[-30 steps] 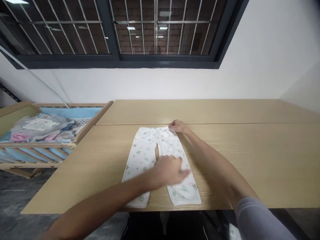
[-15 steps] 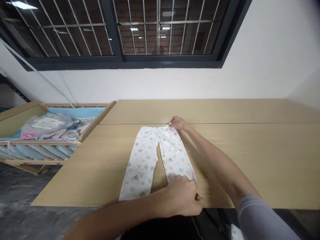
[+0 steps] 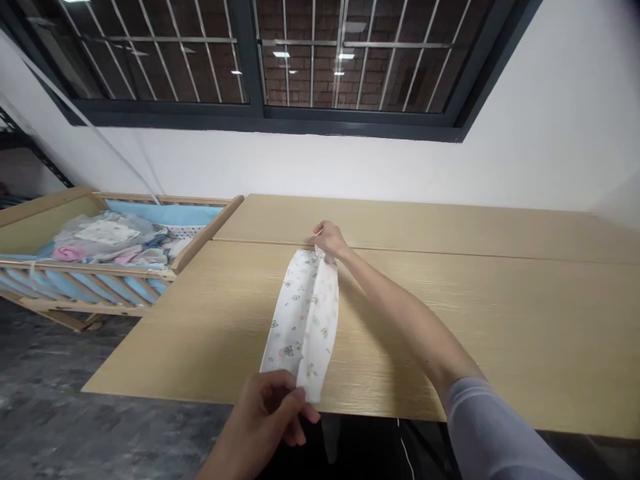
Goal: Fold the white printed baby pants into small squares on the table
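White trousers (image 3: 295, 310) with small printed figures lie on the wooden table (image 3: 450, 320), one leg folded over toward the other. At the near end, by the table's front edge, my left hand (image 3: 273, 413) pinches the leg hem between thumb and fingers. My right hand (image 3: 327, 239) is closed on the waistband at the far end, its arm reaching across from the right. The fold's loose edge runs lengthwise between the two hands.
At the left stands a wooden crib (image 3: 183, 263) with blue lining, holding a heap of clothes and a clear plastic bag (image 3: 107, 233). Behind the table are a white wall (image 3: 350, 163) and a barred window. Grey floor shows at the lower left.
Both hands have moved left, carrying the right trouser leg over toward the left one. The trousers, spread with legs apart before, are now a narrow strip. The view has shifted slightly.
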Tool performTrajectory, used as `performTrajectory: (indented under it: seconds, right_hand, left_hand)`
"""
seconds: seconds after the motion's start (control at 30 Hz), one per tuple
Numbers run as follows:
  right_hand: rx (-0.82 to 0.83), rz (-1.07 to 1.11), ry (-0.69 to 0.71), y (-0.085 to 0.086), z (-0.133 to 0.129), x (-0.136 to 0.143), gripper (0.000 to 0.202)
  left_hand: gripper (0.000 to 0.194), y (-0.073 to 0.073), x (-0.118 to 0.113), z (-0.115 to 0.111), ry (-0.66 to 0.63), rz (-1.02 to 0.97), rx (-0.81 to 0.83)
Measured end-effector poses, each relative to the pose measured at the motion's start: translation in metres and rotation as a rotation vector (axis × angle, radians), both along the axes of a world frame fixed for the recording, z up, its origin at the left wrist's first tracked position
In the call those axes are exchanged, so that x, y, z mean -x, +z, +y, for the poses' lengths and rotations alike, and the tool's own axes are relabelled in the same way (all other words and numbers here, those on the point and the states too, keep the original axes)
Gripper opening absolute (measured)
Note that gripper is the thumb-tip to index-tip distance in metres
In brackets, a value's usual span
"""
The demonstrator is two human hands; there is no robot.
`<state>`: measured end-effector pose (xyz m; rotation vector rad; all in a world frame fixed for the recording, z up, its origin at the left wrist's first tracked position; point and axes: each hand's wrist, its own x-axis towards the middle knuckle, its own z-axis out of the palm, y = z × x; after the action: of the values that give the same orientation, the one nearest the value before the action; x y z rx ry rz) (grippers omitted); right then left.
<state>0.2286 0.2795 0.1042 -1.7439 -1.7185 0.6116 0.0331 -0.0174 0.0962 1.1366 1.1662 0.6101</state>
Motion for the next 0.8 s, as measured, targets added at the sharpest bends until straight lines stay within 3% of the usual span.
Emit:
performTrajectory:
  seconds: [0.13, 0.27, 0.37, 0.43, 0.53, 0.63, 0.7, 0.8]
  right_hand:
    - [0.016, -0.186, -0.030, -0.016, 0.005, 0.044, 0.030]
    - [0.053, -0.261, 0.005, -0.028, 0.004, 0.069, 0.028]
    - [0.048, -0.295, 0.029, -0.031, -0.002, 0.075, 0.025]
    - [-0.042, -0.295, 0.089, -0.029, -0.013, 0.073, 0.027]
    - [-0.209, -0.225, 0.328, -0.020, -0.050, 0.067, 0.038]
    - [-0.240, -0.179, 0.705, -0.011, -0.108, 0.060, 0.055]
    - [-0.220, -0.201, 0.958, -0.012, -0.148, 0.056, 0.062]
    - [-0.176, -0.229, 1.222, -0.024, -0.187, 0.050, 0.066]
  left_hand:
    - [0.050, -0.015, 0.025, -0.008, 0.140, 0.117, -0.008]
    - [0.047, -0.027, 0.040, -0.011, 0.138, 0.329, -0.086]
    - [0.038, -0.030, 0.048, -0.017, 0.226, 0.707, -0.302]
    - [0.030, -0.031, 0.050, -0.025, 0.324, 0.911, -0.504]
    - [0.027, -0.037, 0.045, -0.037, 0.272, 0.942, -0.843]
    - [0.047, -0.049, 0.032, -0.043, 0.123, 0.957, -1.148]
    - [0.057, -0.060, 0.025, -0.044, 0.080, 1.040, -1.280]
    - [0.054, -0.070, 0.019, -0.043, 0.045, 1.173, -1.398]
